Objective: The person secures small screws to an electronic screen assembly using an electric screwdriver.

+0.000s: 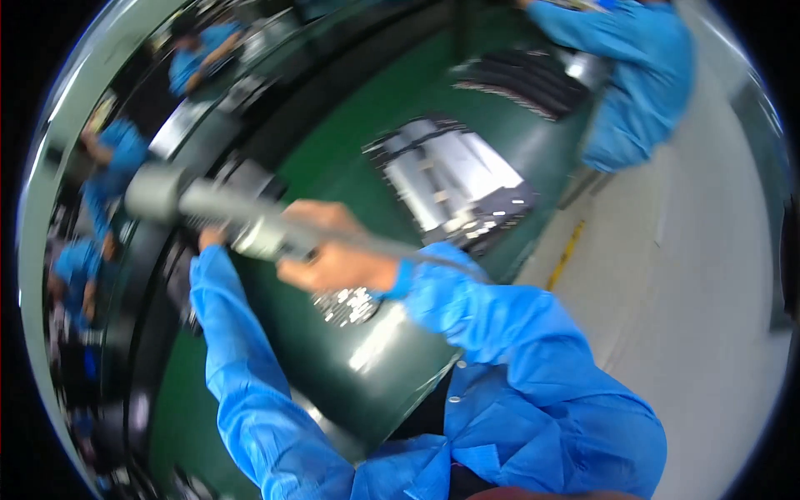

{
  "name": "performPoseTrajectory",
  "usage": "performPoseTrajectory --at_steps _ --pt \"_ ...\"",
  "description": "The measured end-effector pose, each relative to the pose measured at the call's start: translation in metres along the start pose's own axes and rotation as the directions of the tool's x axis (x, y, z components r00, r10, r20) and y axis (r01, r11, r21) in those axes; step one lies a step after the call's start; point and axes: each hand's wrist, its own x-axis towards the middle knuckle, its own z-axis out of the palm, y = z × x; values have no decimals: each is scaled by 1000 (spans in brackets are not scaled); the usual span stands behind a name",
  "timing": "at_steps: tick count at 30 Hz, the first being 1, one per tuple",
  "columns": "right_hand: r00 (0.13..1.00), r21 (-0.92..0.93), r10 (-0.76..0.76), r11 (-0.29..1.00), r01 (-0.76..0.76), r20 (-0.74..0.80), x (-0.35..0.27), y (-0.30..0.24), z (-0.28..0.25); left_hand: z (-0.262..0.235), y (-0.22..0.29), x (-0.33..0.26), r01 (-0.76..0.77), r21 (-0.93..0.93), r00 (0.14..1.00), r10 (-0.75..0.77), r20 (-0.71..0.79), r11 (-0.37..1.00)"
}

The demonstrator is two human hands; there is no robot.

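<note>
My right hand [333, 254] is wrapped round the handle of a grey corded tool [221, 202], long and tube-shaped with a wide round end pointing left. Its cord [400, 250] trails back over my right wrist. Beyond the tool, my left hand [212, 237] reaches forward toward dark parts on the far side of the bench. The tool and motion blur cover most of its fingers, so I cannot tell what they do. A cluster of small shiny pieces [346, 306] lies on the green bench [317, 367] below my right hand.
Silver and black flat parts [454, 179] lie in a group ahead on the bench, with dark strips [529, 79] farther off. A co-worker in blue [642, 83] sits at the upper right. Several others work across the dark conveyor [333, 62] at left.
</note>
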Motion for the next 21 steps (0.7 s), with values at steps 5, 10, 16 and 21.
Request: performPoseTrajectory --at_steps 5,10,16,21 --pt "993 -149 75 985 -89 -93 -26 29 -45 104 159 -35 280 -584 932 -69 357 762" --pt "997 -93 69 993 -72 -33 -15 15 -27 48 114 -8 161 -547 925 -318 -207 822" --pt "991 -191 -2 981 -24 -136 -31 35 -61 -42 143 -211 -231 -825 973 101 -209 515" --pt "973 -190 -86 981 45 -214 -18 25 -24 -114 77 -463 -25 -868 982 -150 -114 496"
